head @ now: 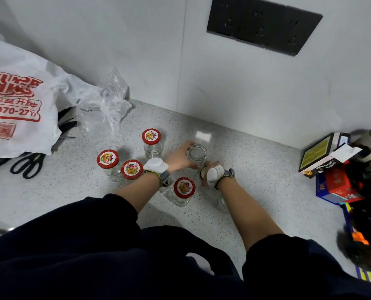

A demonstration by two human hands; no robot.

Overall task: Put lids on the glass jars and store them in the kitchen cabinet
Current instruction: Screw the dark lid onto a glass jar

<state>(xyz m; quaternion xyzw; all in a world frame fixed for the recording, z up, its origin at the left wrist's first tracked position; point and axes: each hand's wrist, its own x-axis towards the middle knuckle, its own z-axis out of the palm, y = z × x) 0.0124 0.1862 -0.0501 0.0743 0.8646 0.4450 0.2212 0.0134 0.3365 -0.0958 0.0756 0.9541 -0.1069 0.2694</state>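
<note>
Left hand: the left hand point(178, 158) sits at centre frame, fingers wrapped round the side of the open jar point(197, 153), steadying it upright on the desk point(256, 169).
Right hand: the right hand point(210, 172) lies just below and right of that jar, curled over a lid point(202, 171) of which only a dark edge shows; the grip looks closed on it, though the fingertips are hidden.
Open jar: clear glass, empty, mouth facing up, just above the middle of the frame.
Lidded jars: four jars with red lids stand nearby, one point(151, 142) left of the open jar, two point(109, 162) point(132, 169) side by side further left, one point(184, 190) lower centre between the forearms.
Another jar: a glass shape point(222, 204) shows beside the right forearm, mostly hidden; whether it has a lid cannot be told.
Step in hand: judging by the pose, capping the open jar.
Doing it well: the lid should come flat over the mouth, level rather than tilted, so the thread catches; the left hand should hold the glass firmly low down while the right hand turns until snug.
Risk: glass on a smooth desk may slide or tip into its neighbours if pushed sideways.
Surroundings: a white printed bag point(18, 105) and scissors point(27, 165) lie at the left edge, boxes point(323, 156) at the right.
Cabinet: not in view.
</note>
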